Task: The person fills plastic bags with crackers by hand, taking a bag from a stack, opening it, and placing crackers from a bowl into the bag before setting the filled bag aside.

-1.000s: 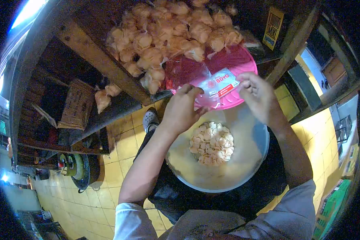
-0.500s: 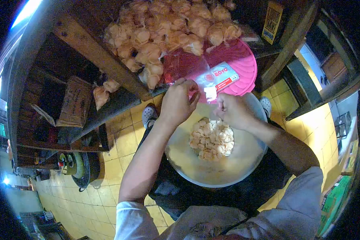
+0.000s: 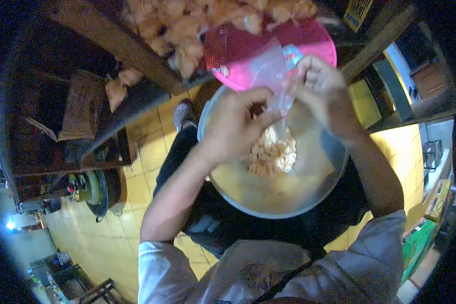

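Note:
A clear plastic bag (image 3: 269, 68) hangs between my two hands above a large metal bowl (image 3: 289, 202). My left hand (image 3: 240, 119) pinches the bag near its lower part, thumb and fingers together. On the bag's other side my right hand (image 3: 321, 91) grips its edge between thumb and finger, the remaining fingers curled. Round, pale chips (image 3: 271, 154) lie in a heap in the bowl below, partly hidden by the bag and my left hand. Behind the hands is a pink tray (image 3: 314, 43), with a white and blue packet (image 3: 292, 54) on it, mostly covered.
Filled bags of chips (image 3: 187, 25) are piled on the wooden shelf beyond the bowl. A cardboard box (image 3: 78, 104) stands in the shelf at left. A dark pan (image 3: 104, 192) sits on the tiled floor. Green packaging (image 3: 418, 245) lies at the lower right.
The bag is now held between both hands over the bowl. My left hand has come lower, my right hand has moved up and right. The view has shifted, and the packet is more covered.

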{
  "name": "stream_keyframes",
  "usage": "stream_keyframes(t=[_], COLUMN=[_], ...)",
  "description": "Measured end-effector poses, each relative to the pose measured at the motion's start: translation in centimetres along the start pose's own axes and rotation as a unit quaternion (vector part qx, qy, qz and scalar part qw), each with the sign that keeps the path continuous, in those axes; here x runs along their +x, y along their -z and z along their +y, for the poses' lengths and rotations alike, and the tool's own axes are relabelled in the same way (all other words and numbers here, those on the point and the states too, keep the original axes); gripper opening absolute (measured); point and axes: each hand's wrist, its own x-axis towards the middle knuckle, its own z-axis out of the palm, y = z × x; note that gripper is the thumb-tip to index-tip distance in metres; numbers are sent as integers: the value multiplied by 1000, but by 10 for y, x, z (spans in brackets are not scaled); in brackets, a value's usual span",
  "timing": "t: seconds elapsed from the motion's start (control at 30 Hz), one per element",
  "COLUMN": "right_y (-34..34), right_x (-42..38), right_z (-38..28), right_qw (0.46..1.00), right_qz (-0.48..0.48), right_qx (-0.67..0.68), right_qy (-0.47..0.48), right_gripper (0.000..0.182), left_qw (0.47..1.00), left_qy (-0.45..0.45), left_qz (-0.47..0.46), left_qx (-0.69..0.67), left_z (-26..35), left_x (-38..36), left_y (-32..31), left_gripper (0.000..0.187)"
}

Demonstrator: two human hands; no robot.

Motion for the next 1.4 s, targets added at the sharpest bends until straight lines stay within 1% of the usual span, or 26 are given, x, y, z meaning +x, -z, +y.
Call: stream_keyframes(t=[0.03, 0.07, 0.1, 0.17, 0.3, 0.4, 0.47, 0.5, 0.53, 0.6, 0.63, 0.67, 0.7, 0.73, 0.77, 0.8, 0.83, 0.87, 0.9, 0.97, 1.03, 1.1, 1.2, 1.27, 1.33, 1.4], right_y=[2, 2, -1, -9, -13, -11, -13, -15, -18, -25, -30, -33, -33, -33, -31, -24, -14, -12, -16, -27, -27, -27, -36, -50, -60, -75], right_x=[2, 3, -1, -8, -11, -11, -9, -9, -9, -10, -11, -12, -14, -16, -16, -14, -11, -9, -7, -7, -8, 2, 19, 18, 25, 13], right_z=[1, 1, -1, -8, -10, -6, 1, 1, 0, -3, -6, -9, -11, -12, -12, -5, 8, 21, 32, 60, 132, 188, 263, 303, 322, 334], right_qw=[999, 996, 996, 997, 994, 984, 977, 977, 978, 978, 984, 989, 989, 989, 982, 982, 962, 925, 923, 829, 812, 801, 784, 765, 767, 738], right_qz=[-5, -10, -12, -40, -71, -66, -68, -72, -54, -40, -31, -21, -26, -57, -88, -94, -215, -332, -337, -418, -469, -439, -363, -320, -301, -313], right_qx=[38, 74, 75, -28, -42, -104, -137, -138, -127, -118, -96, -74, -76, -120, -164, -166, -155, -141, -143, -338, -346, -402, -503, -557, -563, -590], right_qy=[23, 51, 42, 63, 73, 131, 147, 145, 156, 166, 147, 128, 126, 63, -2, -3, -61, -119, -121, -153, 17, 62, -5, -52, -59, -99], right_gripper=[29, 32, 32, 37, 35, 32, 29, 29, 27, 25, 22, 18, 18, 16, 15, 15, 19, 23, 23, 42, 54, 53, 53, 52, 52, 52], left_qw=[990, 989, 986, 974, 956, 939, 840, 796, 794, 726, 692, 689, 802, 891, 948, 946, 969, 969, 965, 963, 971, 972, 969, 956, 954, 959], left_qy=[76, 86, 74, 78, 106, 79, 140, 122, 123, 125, 129, 128, 112, 96, 51, 53, 13, -6, -22, -9, -48, -43, -45, -38, -40, 1], left_qz=[-18, -20, -10, -11, 13, 88, 87, 63, 67, 108, 90, 94, 106, 115, 190, 196, 230, 244, 260, 266, 231, 230, 238, 283, 286, 262], left_qx=[-117, -123, -151, -210, -273, -323, -516, -589, -592, -667, -705, -707, -576, -428, -251, -253, -93, -42, 12, 51, 27, 19, 57, 63, 85, 107], left_z=[4, 7, 8, 8, 11, 8, 15, 10, 9, 12, 11, 9, 8, 10, 20, 16, 10, 8, 5, 14, -7, -7, -10, -8, -9, -7], left_x=[-2, -3, -4, -9, -17, -23, -28, -28, -31, -34, -37, -39, -39, -38, -42, -45, -47, -46, -46, -44, -47, -47, -45, -45, -46, -48], left_y=[4, 7, 11, 13, 19, 22, 29, 34, 38, 45, 45, 45, 46, 47, 42, 43, 46, 49, 52, 57, 66, 62, 56, 51, 52, 55], left_gripper=[13, 13, 12, 9, 10, 12, 7, 13, 13, 17, 20, 20, 24, 29, 34, 34, 35, 33, 31, 27, 20, 20, 17, 3, 1, 1])
